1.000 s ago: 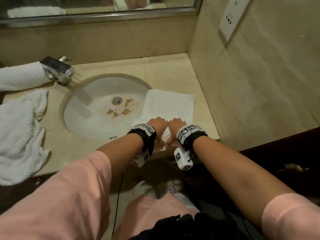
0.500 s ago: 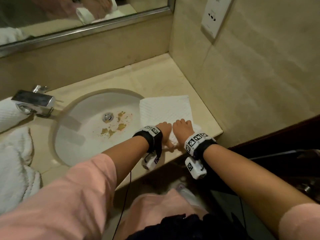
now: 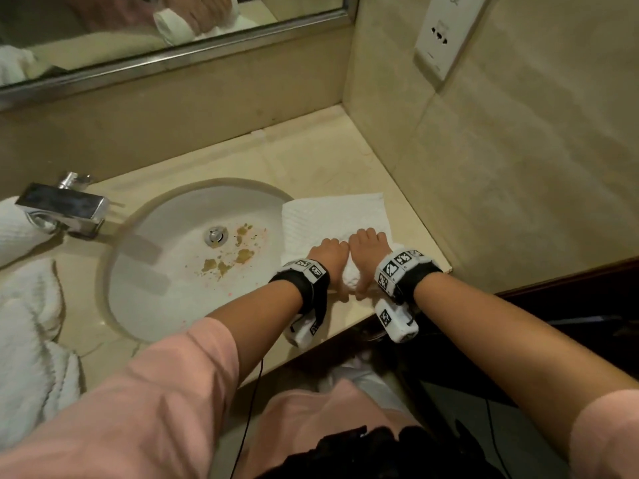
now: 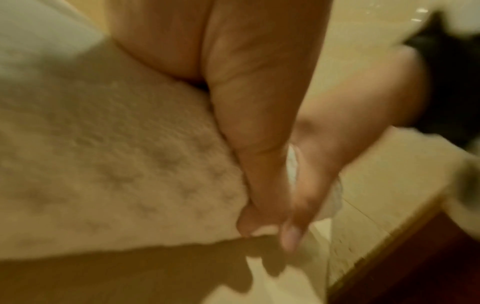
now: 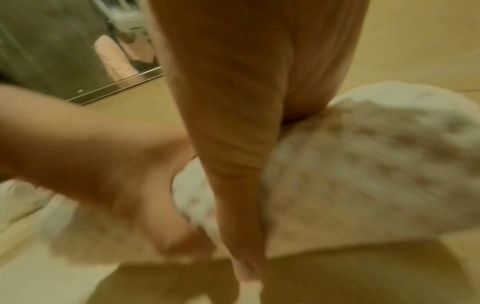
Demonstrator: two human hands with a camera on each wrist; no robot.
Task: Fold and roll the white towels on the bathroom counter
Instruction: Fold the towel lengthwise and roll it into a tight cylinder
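A folded white towel (image 3: 337, 216) lies on the beige counter (image 3: 311, 157) right of the sink, one corner over the basin. Its near end is wound into a thick roll (image 3: 351, 276) (image 4: 111, 164) (image 5: 363, 164). My left hand (image 3: 328, 257) and right hand (image 3: 368, 247) sit side by side on top of the roll. Their fingers curl over it and the thumbs tuck in behind it (image 4: 259, 226). A rolled towel (image 3: 17, 229) lies at the far left behind the faucet. A loose crumpled towel (image 3: 31, 340) is heaped on the left of the counter.
The round white sink (image 3: 173, 257) has brown stains near its drain. A chrome faucet (image 3: 62, 209) stands at its left. A mirror (image 3: 138, 25) runs along the back. The tiled wall with a socket (image 3: 446, 36) closes the right side. The counter's front edge (image 3: 345, 326) lies just below my wrists.
Both hands have moved away from me along the towel with the roll, and the flat part has grown shorter. The head view has swung to the right.
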